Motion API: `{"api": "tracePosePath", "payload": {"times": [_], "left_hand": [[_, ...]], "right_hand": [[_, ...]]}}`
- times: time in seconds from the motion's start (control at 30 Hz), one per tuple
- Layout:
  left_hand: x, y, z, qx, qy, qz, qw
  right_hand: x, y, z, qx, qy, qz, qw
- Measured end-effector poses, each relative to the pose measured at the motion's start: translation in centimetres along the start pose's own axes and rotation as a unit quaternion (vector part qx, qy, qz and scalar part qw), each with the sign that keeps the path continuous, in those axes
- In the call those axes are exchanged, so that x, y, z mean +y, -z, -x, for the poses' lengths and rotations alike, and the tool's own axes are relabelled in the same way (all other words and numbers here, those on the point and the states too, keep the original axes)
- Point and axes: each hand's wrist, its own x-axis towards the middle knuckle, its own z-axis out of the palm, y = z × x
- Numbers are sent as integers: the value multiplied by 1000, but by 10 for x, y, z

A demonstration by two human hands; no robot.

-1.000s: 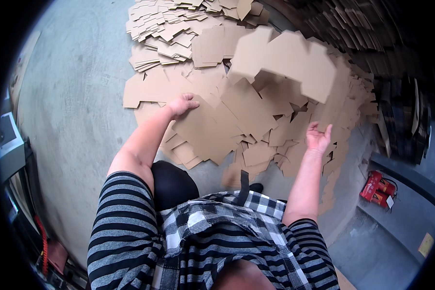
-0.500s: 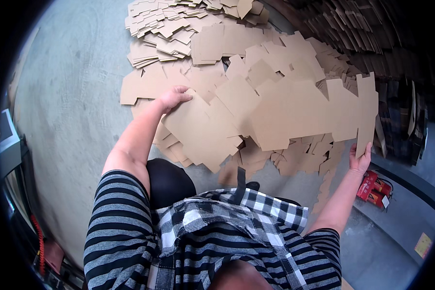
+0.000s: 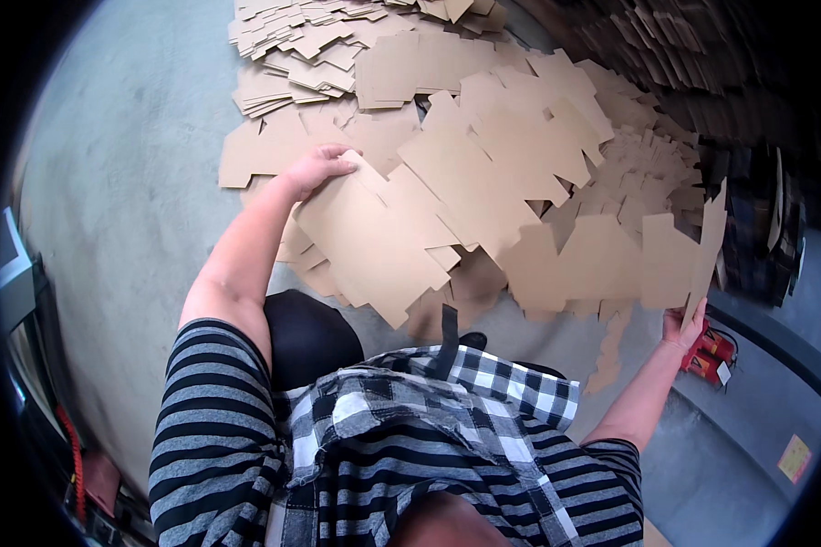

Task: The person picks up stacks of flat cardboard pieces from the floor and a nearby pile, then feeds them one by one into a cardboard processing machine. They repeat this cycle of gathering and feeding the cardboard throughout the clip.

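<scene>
My left hand grips the upper left corner of a flat die-cut cardboard sheet, thumb on top and fingers underneath. At the right, my right hand is closed on the lower end of another cardboard blank, whose right-hand flap stands up on edge. Between the two lies a further notched cardboard blank, overlapping the sheet at my left. Beneath them spreads a loose heap of cardboard blanks. My right fingertips are partly hidden behind the flap.
Layered stacks of cardboard blanks rise at the far side. Dark stacked sheets line the far right. Red fire extinguishers lie beside my right wrist. A grey machine stands at the left edge of the concrete floor.
My right hand has moved slightly nearer to me, carrying its blank. That blank has slid right and nearer, away from the middle one, uncovering more of the heap. My left hand has hardly shifted.
</scene>
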Motion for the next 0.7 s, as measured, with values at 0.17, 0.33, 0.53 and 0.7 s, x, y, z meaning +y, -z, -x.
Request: {"api": "tracePosePath", "payload": {"times": [0.17, 0.33, 0.53, 0.7], "left_hand": [[-2, 9, 3, 39, -4, -36, 999], [-8, 15, 2, 73, -11, -93, 993], [-10, 17, 3, 98, -5, -139, 985], [-10, 16, 2, 71, -5, -116, 991]], "right_hand": [[24, -22, -14, 212, 10, 34, 977], [59, -64, -44, 229, -60, 131, 963], [106, -80, -76, 279, -116, 177, 937], [136, -77, -84, 260, -90, 144, 951]]}}
